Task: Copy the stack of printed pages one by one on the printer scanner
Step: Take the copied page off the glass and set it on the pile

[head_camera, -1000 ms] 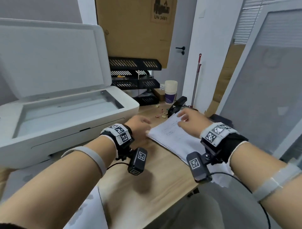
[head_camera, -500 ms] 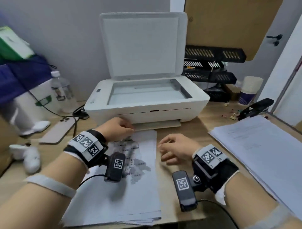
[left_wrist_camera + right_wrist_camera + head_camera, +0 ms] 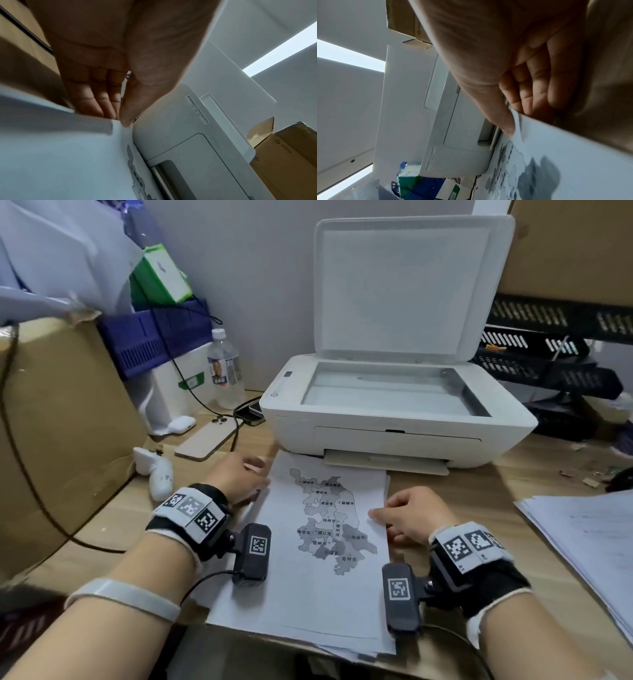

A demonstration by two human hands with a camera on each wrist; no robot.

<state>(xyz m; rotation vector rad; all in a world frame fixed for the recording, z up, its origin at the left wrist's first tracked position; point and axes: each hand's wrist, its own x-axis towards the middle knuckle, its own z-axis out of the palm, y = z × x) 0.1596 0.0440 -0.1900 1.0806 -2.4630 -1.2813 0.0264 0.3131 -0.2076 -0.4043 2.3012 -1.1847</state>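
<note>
Printed pages (image 3: 318,587) are lying stacked on the desk (image 3: 479,501) at six o'clock from the printer (image 3: 394,426), the top sheet showing a grey map. Both hands are pinching that sheet: the left hand (image 3: 236,477) is gripping its nine o'clock edge between thumb and fingers (image 3: 96,104), the right hand (image 3: 411,515) its three o'clock edge. Printer lid (image 3: 407,285) is standing raised, leaving the scanner glass (image 3: 387,388) bare.

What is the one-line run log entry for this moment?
left hand: pinches map page left edge | right hand: pinches right edge | scanner lid: open | scanner glass: bare
</note>
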